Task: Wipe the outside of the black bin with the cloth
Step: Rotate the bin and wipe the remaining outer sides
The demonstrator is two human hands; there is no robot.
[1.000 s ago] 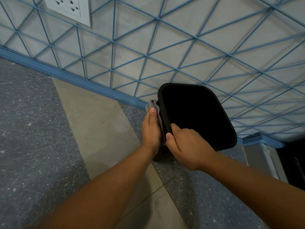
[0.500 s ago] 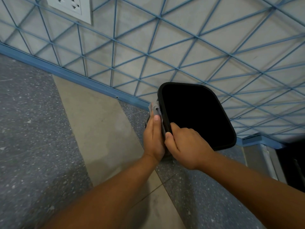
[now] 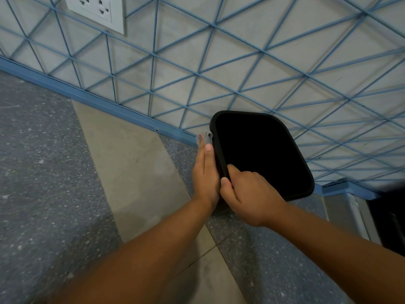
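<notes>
From my remote seat, I took this for an indoor room, home or office I could not tell: a grey wall crossed by thin blue triangular lines (image 3: 197, 73), a white double wall socket (image 3: 96, 12) upper left, speckled grey floor tiles (image 3: 39, 172) below.

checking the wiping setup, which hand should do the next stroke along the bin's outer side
Left. The left hand lies flat against the black plastic bin, pressing the grey cloth to its outer wall, while the right hand grips the rim to steady it.
</notes>
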